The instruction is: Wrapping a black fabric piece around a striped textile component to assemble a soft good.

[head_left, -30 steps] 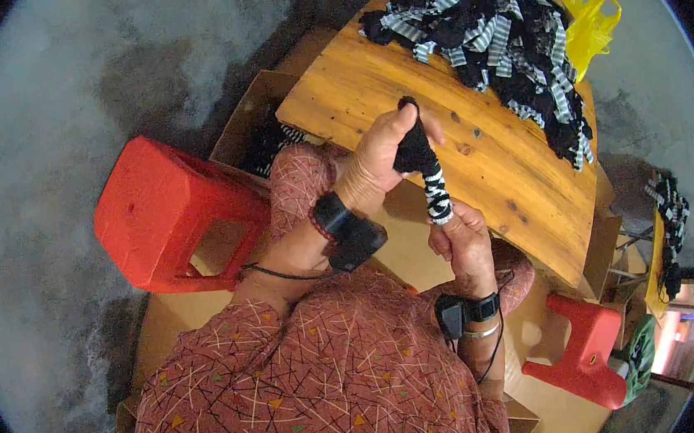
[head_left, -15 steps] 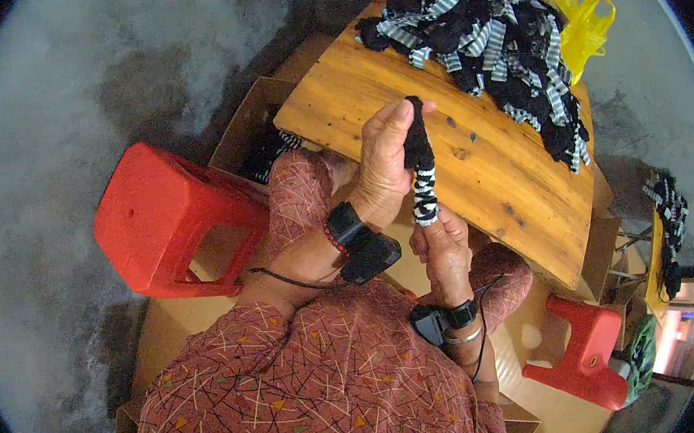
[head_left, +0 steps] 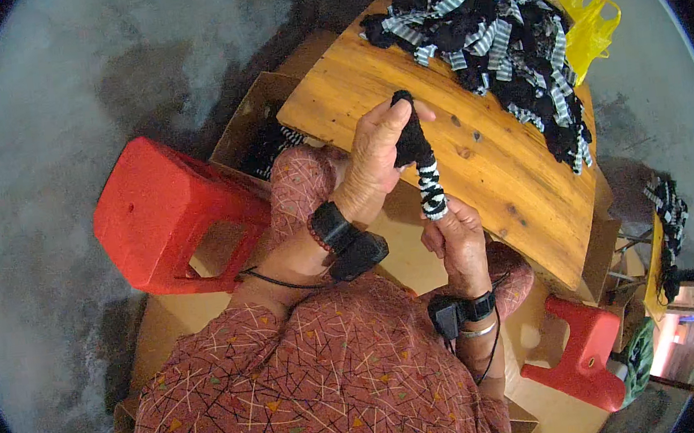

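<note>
Between my hands a small black knitted piece with a black-and-white striped cuff is stretched lengthwise above the wooden table's near edge; whether it is a sock or a glove I cannot tell. My left hand is closed on its black upper part, the thumb lying along it. Below, the fingers of my right hand pinch the end of the striped cuff. The cuff looks gathered and slightly twisted. A heap of similar black and striped knitted pieces covers the far right of the table.
To my left stands a red plastic stool, and another red stool is at the lower right. An open cardboard box with more knitted pieces sits left of the table. Beyond the heap hangs a yellow plastic bag.
The knitted piece has tilted, its upper end shifting left with my left hand. My right hand has moved slightly right and still pinches the cuff.
</note>
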Demonstrator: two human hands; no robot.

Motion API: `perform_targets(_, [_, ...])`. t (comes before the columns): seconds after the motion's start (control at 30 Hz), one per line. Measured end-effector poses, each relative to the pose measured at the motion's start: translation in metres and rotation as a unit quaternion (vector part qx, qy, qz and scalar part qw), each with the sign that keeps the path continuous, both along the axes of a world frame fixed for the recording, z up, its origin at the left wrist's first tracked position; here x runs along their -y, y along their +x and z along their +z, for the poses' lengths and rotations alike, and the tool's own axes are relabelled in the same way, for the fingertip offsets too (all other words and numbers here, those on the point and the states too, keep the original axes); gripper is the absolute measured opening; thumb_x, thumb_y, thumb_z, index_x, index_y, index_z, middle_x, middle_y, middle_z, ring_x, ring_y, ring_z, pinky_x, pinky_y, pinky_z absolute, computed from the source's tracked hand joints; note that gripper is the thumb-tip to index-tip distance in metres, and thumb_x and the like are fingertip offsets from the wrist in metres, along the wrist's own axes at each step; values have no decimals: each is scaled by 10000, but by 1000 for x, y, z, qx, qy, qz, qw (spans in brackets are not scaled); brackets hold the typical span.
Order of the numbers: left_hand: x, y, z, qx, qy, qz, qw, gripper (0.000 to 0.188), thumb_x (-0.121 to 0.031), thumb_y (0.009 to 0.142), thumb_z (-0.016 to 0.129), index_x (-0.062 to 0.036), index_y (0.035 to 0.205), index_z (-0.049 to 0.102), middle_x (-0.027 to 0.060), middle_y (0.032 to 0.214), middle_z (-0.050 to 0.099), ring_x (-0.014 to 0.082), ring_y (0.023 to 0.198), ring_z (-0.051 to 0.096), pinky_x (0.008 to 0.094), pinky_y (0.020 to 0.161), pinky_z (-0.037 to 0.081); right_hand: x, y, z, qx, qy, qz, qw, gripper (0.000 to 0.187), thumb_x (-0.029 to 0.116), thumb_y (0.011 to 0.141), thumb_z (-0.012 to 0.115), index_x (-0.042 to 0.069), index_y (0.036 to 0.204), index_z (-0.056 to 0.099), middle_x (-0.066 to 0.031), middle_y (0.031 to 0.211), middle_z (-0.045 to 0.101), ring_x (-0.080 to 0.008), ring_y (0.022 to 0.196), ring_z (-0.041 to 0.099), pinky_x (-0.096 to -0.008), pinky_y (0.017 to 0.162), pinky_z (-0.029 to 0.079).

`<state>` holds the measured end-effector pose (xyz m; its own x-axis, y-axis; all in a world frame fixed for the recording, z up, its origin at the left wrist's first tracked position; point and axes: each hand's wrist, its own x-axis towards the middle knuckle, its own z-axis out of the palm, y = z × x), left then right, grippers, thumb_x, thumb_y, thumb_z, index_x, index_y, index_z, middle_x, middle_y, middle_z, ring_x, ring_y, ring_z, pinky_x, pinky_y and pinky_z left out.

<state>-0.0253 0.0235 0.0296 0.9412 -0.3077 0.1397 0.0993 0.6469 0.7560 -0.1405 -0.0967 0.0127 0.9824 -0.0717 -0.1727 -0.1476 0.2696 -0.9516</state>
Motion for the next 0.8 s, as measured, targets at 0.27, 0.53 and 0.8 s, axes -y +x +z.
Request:
perform_targets(0.27, [1, 13, 3, 38, 60, 105, 992, 319, -344, 854, 553, -36, 804, 618, -26, 633, 498, 56, 526, 444, 192, 468, 356, 7, -6, 1, -14, -86, 3, 996, 210, 198, 907, 486, 23, 839, 580, 38, 502, 414, -48, 415, 315, -203, 388, 238])
perform_targets(0.53, [20, 1, -7, 21, 38, 55, 998, 299, -337, 852, 570, -50, 771, 600, -38, 649, 484, 46, 515, 417, 195, 439, 352, 4, -1, -9, -15, 15, -16, 1000, 207, 214, 901, 499, 32, 831, 570, 22, 480, 388, -66, 386, 310, -217, 392, 253])
perform_targets(0.8, [19, -1, -9, 67, 93, 26, 993, 305, -350, 847, 577, -58, 761, 578, -24, 678, 509, 49, 569, 455, 196, 505, 374, -5, 2, -17, 15, 195, 7, 981, 211, 206, 904, 485, 14, 853, 558, 13, 458, 367, -78, 370, 302, -218, 375, 243])
